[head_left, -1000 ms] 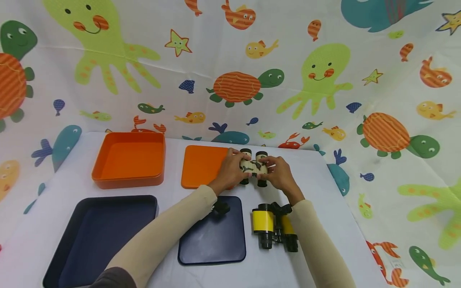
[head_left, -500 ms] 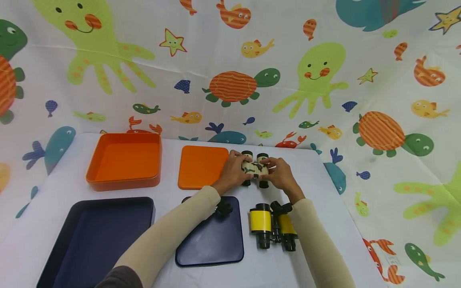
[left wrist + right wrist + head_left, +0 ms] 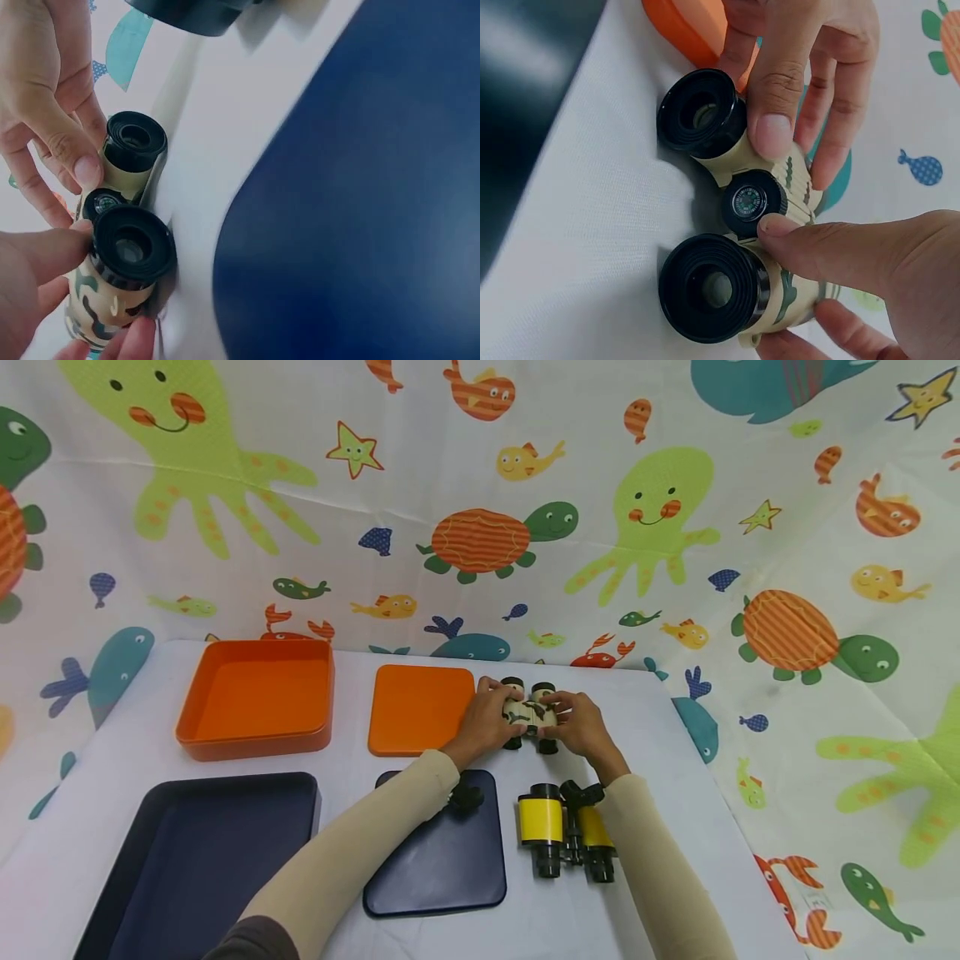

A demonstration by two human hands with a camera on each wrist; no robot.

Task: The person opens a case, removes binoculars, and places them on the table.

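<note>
A small pair of camouflage binoculars (image 3: 529, 714) lies on the white-covered table, eyepieces toward the person. My left hand (image 3: 486, 718) holds its left barrel, thumb on the near side. My right hand (image 3: 583, 727) grips the right barrel. In the right wrist view, a small compass (image 3: 749, 201) shows on the middle wheel between the black eyepieces, with the right thumb right at its edge. The left wrist view shows the fingers of both hands around the binoculars (image 3: 105, 300). Nearer the person, a larger yellow and black pair of binoculars (image 3: 542, 821) lies beside the right sleeve.
An orange lid (image 3: 416, 710) lies left of the camouflage binoculars, partly behind the left hand. A navy lid (image 3: 450, 877) sits under the left forearm. Farther left stand an orange box (image 3: 258, 747) and a navy box (image 3: 225, 860). A sea-animal-print cloth (image 3: 480, 443) hangs behind.
Both hands have shifted the camouflage binoculars slightly right, away from the orange lid, then held still. The head view has turned a little, so the scene sits farther left.
</note>
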